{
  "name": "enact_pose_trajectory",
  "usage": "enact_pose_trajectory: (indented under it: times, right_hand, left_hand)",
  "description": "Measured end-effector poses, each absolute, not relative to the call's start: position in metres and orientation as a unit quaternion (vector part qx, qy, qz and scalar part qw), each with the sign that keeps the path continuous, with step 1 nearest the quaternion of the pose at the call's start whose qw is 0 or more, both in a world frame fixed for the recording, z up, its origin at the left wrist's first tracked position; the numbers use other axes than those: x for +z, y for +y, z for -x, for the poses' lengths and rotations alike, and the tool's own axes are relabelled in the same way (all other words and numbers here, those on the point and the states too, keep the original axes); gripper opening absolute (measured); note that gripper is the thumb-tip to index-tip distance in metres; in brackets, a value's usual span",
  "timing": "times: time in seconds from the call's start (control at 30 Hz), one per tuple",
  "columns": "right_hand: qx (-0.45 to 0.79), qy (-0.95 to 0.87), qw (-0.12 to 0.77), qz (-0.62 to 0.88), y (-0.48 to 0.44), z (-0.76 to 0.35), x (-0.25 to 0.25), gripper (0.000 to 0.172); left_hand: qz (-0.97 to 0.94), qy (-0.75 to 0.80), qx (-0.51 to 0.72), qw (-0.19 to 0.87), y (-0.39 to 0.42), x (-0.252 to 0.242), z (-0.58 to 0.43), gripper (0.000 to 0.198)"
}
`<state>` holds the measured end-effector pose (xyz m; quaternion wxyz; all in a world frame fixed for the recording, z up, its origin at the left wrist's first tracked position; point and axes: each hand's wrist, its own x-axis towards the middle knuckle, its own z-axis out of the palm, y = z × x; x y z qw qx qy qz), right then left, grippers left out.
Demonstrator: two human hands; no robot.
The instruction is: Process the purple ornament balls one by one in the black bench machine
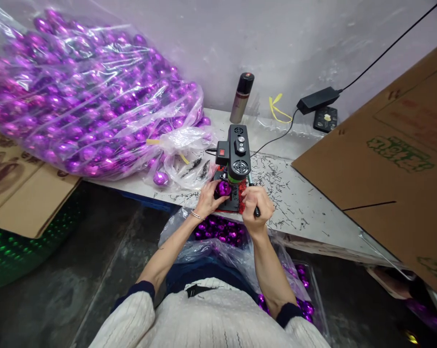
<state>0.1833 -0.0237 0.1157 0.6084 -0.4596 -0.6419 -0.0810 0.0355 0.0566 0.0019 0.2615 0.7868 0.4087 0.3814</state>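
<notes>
A shiny purple bauble (224,188) is in the fingers of my left hand (207,199), under the head of a small black bench drill press (239,150). The machine has round vents and a red switch, and it stands on the white table. My right hand (257,208) is wrapped round the machine's black-tipped lever handle (257,211) on its right side. Whether the tool touches the bauble is hidden by the machine's head. Below the table edge, an open plastic bag (178,232) holds many purple baubles.
A big clear bag (95,96) of purple baubles leans at the left. Behind the machine stands a spray can (242,96). A power adapter (318,100) with a cable lies near a yellow tie (278,108). Black shavings (279,193) litter the table; a cardboard box (377,159) stands right.
</notes>
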Motion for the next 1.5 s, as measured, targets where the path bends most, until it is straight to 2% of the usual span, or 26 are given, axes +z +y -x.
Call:
enact_pose_trajectory:
  times: [0.3, 0.67, 0.97, 1.2, 1.33, 1.5]
  right_hand:
    - [-0.079, -0.636, 0.613, 0.462, -0.026, -0.183, 0.107, 0.024]
    - [-0.063, -0.611, 0.658, 0.436, -0.024, -0.182, 0.06, 0.025]
    - [-0.077, -0.597, 0.665, 0.443, -0.022, -0.178, 0.054, 0.03]
    - [-0.037, -0.593, 0.67, 0.444, -0.021, -0.179, 0.043, 0.029]
    - [-0.079, -0.631, 0.641, 0.431, -0.019, -0.18, 0.04, 0.027]
    - [-0.096, -0.608, 0.65, 0.446, -0.019, -0.179, 0.065, 0.031]
  left_hand:
    - [-0.78, 0.399, 0.401, 0.27, 0.051, -0.014, -0.053, 0.068]
    - [-0.781, 0.397, 0.401, 0.266, 0.048, -0.016, -0.05, 0.068]
    - [-0.786, 0.391, 0.417, 0.235, 0.048, -0.021, -0.052, 0.069]
    - [-0.784, 0.365, 0.438, 0.245, 0.05, -0.021, -0.052, 0.068]
    - [-0.779, 0.359, 0.444, 0.259, 0.05, -0.019, -0.051, 0.066]
    - [-0.774, 0.365, 0.439, 0.274, 0.051, -0.017, -0.053, 0.069]
